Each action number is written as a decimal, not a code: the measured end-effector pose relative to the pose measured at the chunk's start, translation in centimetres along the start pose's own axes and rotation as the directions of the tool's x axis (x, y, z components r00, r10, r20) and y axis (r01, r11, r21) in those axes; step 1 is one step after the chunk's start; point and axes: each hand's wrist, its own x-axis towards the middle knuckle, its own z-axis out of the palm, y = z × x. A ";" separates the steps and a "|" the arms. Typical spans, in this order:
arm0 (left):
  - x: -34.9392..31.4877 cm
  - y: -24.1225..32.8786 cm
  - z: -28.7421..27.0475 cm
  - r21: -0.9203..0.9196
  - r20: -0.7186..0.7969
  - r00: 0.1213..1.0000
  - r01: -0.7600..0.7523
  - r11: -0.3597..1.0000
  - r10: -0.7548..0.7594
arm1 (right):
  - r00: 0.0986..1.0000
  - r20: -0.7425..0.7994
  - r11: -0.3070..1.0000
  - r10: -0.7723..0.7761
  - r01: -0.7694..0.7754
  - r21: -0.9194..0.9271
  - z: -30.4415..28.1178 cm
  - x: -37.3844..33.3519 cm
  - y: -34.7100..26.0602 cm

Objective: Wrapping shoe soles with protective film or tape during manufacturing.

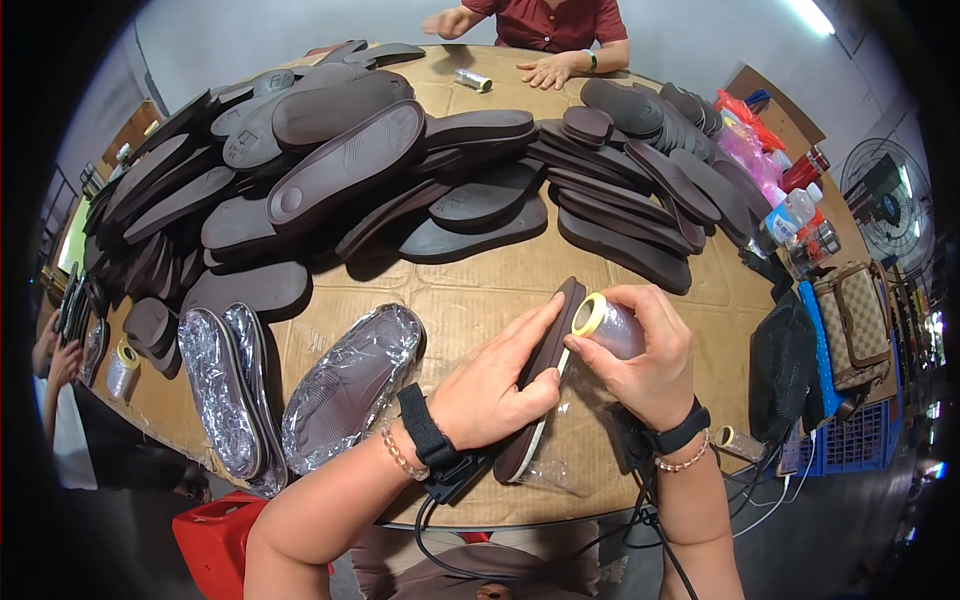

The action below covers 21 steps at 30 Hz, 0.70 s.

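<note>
At the near edge of the cardboard-covered table (470, 300), a dark shoe sole (551, 350) is held tilted on its side. The left hand (490, 395) grips it, fingers extended along one face and thumb across its upper edge. The right hand (650, 345), just beside it, has its thumb and fingers closed around a roll of clear film (625, 335) with a yellow-rimmed end. Left of the hands lies a film-wrapped sole (350, 390); beyond, loose soles (345, 165) are heaped.

It seems a workshop, the outer edges dim: dark soles (350, 165) lie heaped on a cardboard-covered table (480, 295), a co-worker (550, 25) opposite.
</note>
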 end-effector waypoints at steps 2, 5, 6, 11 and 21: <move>0.0 -0.1 0.0 0.014 -0.001 1.000 -0.006 1.000 0.006 | 1.000 0.015 1.000 0.010 -0.010 -0.003 -0.1 -0.1 0.0; 0.0 0.7 -0.6 0.003 0.020 0.998 0.066 0.998 -0.066 | 0.998 0.052 0.999 0.044 -0.044 -0.002 -0.1 -0.1 0.0; 0.1 1.1 -0.7 -0.030 0.049 0.989 0.139 0.990 -0.138 | 0.995 0.076 0.997 0.071 -0.071 -0.011 -0.3 -0.1 0.0; 0.4 1.3 -1.3 -0.014 0.105 0.971 0.218 0.976 -0.216 | 0.987 0.112 0.986 0.116 -0.128 0.110 -0.2 0.1 0.8; -1.0 3.1 -1.7 0.095 0.266 0.865 0.415 0.905 -0.425 | 0.897 0.441 0.926 0.040 -0.199 0.321 -0.7 -0.1 1.6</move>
